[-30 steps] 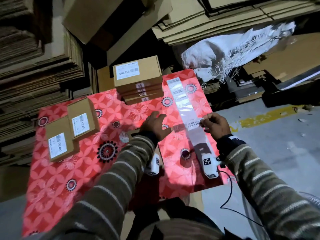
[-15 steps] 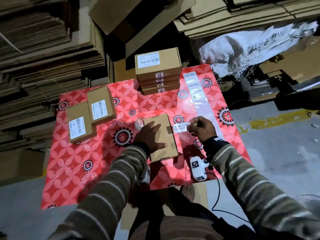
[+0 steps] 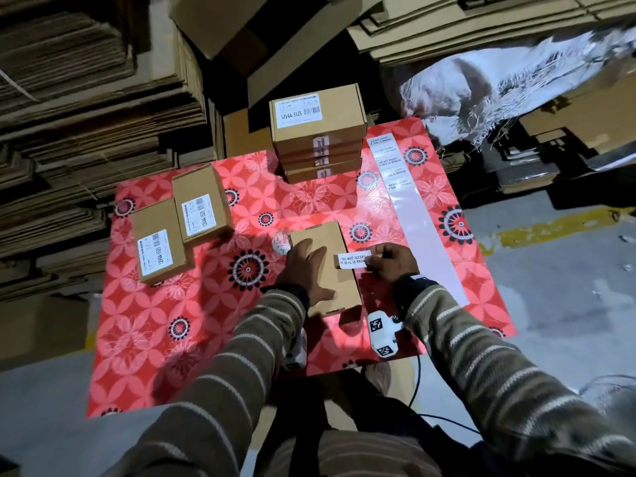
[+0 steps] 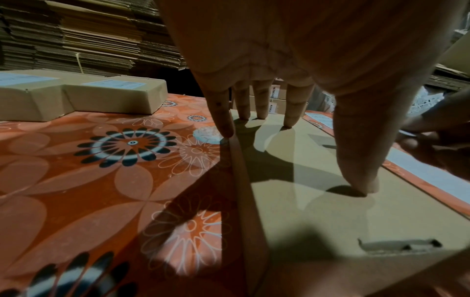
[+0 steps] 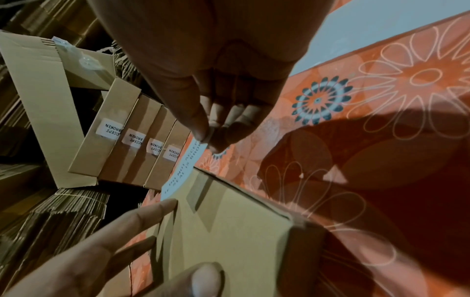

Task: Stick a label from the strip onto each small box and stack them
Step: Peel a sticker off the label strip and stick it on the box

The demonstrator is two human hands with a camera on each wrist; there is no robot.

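The left hand (image 3: pixel 307 270) lies flat on a plain small box (image 3: pixel 339 270) near the middle of the counter (image 3: pixel 165 339), fingers spread and straight. Its grip is open, only pressing down, most likely to keep the light box from sliding while the sticker goes on. In the left wrist view the fingertips (image 4: pixel 361 184) touch the box top without curling over any edge.

The right hand (image 3: pixel 390 263) has a closed grip on one white label (image 3: pixel 354 259), pinched by its right end between thumb and fingers. Holding it by one end seems meant to leave the rest of the sticky side free to land. The label's free end reaches over the right edge of the box. Whether it touches the cardboard yet, I cannot tell.

The box's long axis runs away from the person, slightly slanted. The label's long axis lies across that, left to right.

The strip (image 3: pixel 409 208) lies along the right side of the counter, lengthwise away from the person, with several labels left at its far end. A stack of boxes (image 3: pixel 318 132) stands at the far edge, each with a sticker on its near side. Two more boxes (image 3: pixel 179 228) lie to the left, just beside each other.
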